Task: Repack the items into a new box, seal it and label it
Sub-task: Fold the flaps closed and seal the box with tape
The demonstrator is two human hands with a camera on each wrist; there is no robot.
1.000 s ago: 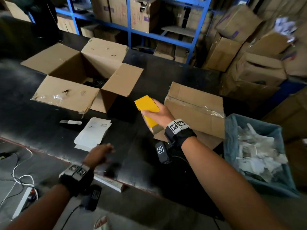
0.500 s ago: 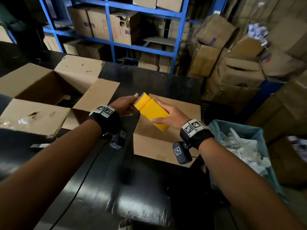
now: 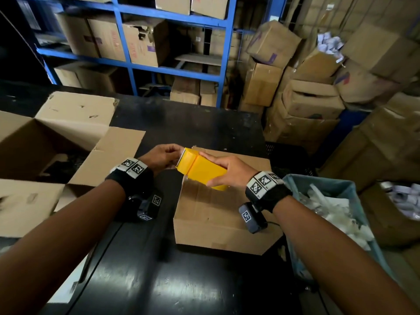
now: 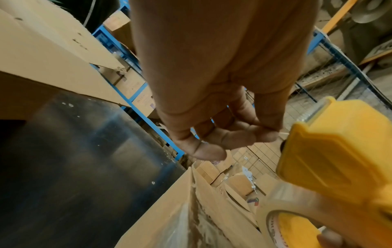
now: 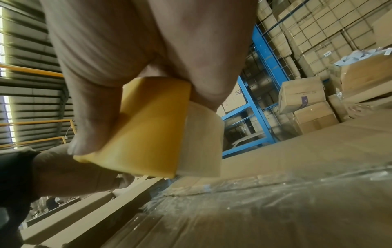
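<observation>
The closed brown cardboard box [image 3: 222, 208] sits on the black desk [image 3: 181, 280]. Just above it, the right hand [image 3: 229, 171] wraps its grip round a yellow plastic tape dispenser [image 3: 200, 169]; the left hand [image 3: 162, 155] pinches at its blade end, likely drawing tape for sealing.

Contents of the open box [image 3: 56, 142] lost in shadow, tape dispenser [image 3: 200, 170] partly covered by the right hand [image 3: 229, 170], bin [image 3: 318, 185] cut off at right edge, shelf-box print unreadable.
</observation>
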